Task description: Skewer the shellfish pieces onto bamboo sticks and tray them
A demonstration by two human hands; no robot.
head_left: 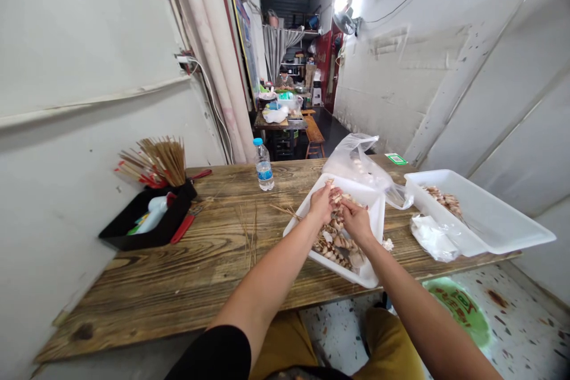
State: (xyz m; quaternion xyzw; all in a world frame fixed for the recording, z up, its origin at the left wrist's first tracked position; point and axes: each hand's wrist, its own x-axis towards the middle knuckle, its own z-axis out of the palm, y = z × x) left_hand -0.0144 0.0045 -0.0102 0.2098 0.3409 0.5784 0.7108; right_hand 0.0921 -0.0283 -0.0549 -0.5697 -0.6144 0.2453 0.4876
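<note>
Bare forearms led to the left hand (324, 203) and right hand (356, 221), touching over the white tray (373, 278) of meat pieces (338, 244) on the worktop (214, 261). Left fingers (332, 193) were pinched on pale meat pieces; the right's were curled, their hold unclear. Gripping close and firmly would likely prevent slipping.

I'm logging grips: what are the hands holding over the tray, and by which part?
The left hand and right hand meet on meat pieces over the tray. The fingers hide the hold, so the part cannot be told.
</note>
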